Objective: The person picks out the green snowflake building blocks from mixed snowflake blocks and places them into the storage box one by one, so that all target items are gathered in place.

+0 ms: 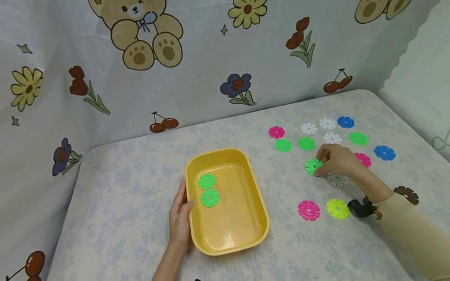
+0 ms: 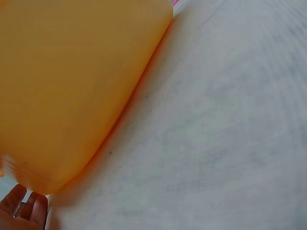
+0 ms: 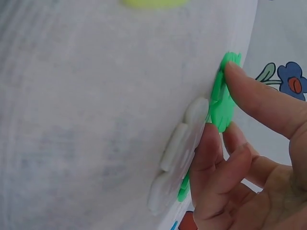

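A yellow plastic tray lies on the table, with two green notched discs inside near its left wall. My left hand holds the tray's left side, thumb at the rim and fingers along the outer wall. Over on the right, my right hand pinches a green interlocking disc by its edges. The right wrist view shows that green disc tilted between thumb and fingers. Right beside the fingers is a white disc, partly covered by the hand in the head view.
Several more discs are spread around the right hand: pink, yellow, blue, white and a brown one beside the right sleeve. A patterned curtain hangs behind the table.
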`<state>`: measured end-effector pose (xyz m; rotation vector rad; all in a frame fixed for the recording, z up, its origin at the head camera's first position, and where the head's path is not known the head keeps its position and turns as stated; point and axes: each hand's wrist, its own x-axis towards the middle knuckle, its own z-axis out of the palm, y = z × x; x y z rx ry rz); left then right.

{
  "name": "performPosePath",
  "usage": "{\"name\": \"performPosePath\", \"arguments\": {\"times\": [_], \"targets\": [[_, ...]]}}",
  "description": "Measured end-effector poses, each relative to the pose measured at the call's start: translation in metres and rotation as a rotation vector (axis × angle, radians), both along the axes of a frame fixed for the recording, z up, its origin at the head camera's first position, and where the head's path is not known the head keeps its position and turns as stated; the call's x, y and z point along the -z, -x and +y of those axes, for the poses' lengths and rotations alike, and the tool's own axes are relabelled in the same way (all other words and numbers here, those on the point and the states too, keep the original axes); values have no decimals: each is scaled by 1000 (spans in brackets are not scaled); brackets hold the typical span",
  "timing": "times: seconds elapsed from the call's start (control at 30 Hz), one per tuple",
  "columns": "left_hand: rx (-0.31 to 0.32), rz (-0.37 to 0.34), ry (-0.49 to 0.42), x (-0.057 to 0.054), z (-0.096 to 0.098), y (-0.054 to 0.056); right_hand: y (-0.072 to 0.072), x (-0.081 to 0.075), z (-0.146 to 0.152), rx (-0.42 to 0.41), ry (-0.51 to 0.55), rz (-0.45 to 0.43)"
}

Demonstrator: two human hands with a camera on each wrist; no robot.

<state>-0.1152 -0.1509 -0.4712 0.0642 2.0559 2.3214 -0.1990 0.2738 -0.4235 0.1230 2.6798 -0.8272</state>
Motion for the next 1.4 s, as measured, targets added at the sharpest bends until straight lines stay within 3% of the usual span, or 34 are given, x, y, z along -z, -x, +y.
{"name": "performPosePath", "arguments": {"times": [0.2, 0.47, 0.77, 1.2, 1.4], "targets": [[-3, -4, -6, 0, 1, -1, -3, -3, 1, -10, 45, 3], [6, 3, -11, -1, 0, 0, -4, -14, 7, -12, 247, -31], [7, 7, -21, -2, 0, 0, -2, -29, 3, 5, 327, -39], [18, 8, -53, -1, 1, 0, -7, -47, -50, -88, 402, 53], [7, -4, -35, -1, 1, 0, -5, -50, -86, -117, 466, 44]]}}
